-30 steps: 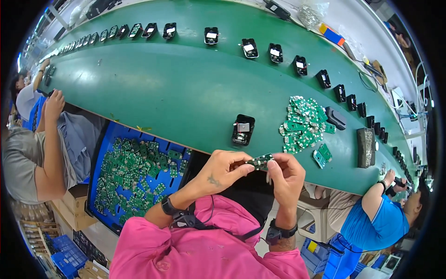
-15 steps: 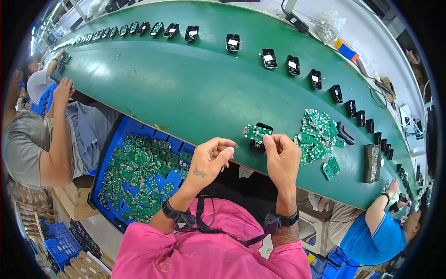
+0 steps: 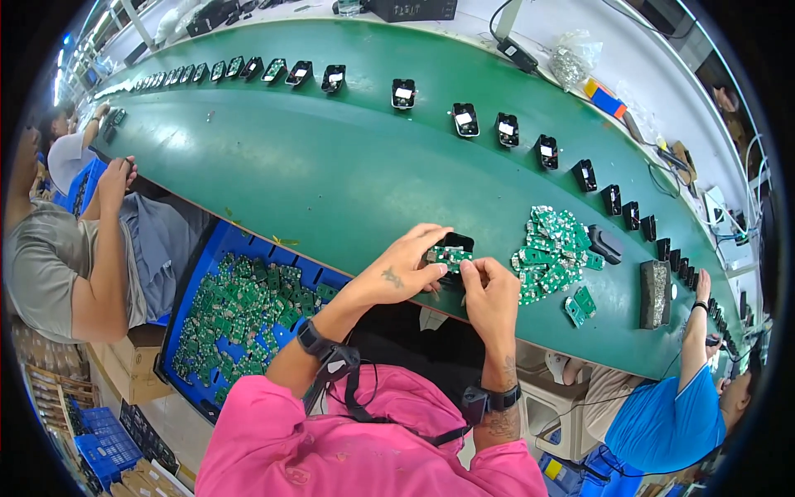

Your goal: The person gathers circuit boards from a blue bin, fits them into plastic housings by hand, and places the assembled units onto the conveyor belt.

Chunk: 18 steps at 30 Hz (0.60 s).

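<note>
A green circuit board (image 3: 448,256) lies over the opening of a small black plastic case (image 3: 460,240) near the front edge of the bench. From its left side, my left hand (image 3: 399,267) closes around the case, with the thumb at the board's near left corner. My right hand (image 3: 495,295) pinches the board's right end between thumb and fingers. Both hands partly hide the case, so how far the board sits inside it cannot be made out. To the right lies a heap of similar green boards (image 3: 550,248).
A row of black cases (image 3: 508,130) curves along the far side of the green bench (image 3: 348,166). Below left stands a blue bin (image 3: 310,258) of boards. A dark block (image 3: 655,294) and a black case (image 3: 605,245) lie right. Co-workers sit at both sides.
My left hand has moved right and closed around the black case. My right hand has shifted slightly down and left with the board, which now lies lower over the case.
</note>
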Motion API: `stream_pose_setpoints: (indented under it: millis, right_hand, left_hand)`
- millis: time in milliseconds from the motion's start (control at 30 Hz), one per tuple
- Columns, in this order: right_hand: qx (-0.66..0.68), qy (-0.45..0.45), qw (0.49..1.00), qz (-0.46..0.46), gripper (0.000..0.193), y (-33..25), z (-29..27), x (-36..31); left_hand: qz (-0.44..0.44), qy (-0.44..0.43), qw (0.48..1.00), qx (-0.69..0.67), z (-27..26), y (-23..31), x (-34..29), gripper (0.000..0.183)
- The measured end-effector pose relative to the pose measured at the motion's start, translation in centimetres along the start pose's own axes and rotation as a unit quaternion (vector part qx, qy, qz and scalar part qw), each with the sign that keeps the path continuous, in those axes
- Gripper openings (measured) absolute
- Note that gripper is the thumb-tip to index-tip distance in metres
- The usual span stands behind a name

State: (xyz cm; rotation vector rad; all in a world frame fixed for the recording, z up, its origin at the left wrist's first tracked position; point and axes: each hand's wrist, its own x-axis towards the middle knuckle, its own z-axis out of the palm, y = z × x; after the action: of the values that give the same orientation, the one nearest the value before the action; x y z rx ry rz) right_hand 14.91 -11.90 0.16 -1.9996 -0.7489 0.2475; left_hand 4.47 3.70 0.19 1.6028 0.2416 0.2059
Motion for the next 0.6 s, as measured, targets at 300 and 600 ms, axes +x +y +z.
stream_pose_setpoints:
  millis: [300, 600]
  right_hand:
    - [-0.005, -0.017, 0.999, -0.032, 0.015, -1.3, -1.5, -0.2]
    - [-0.05, -0.062, 0.944, -0.32, 0.017, -2.5, -3.3, 1.7]
  left_hand:
    - [-0.071, 0.005, 0.994, -0.082, 0.8, 0.0, 0.1, 0.044]
    - [-0.082, 0.002, 0.997, -0.004, 1.9, 3.0, -0.9, 0.046]
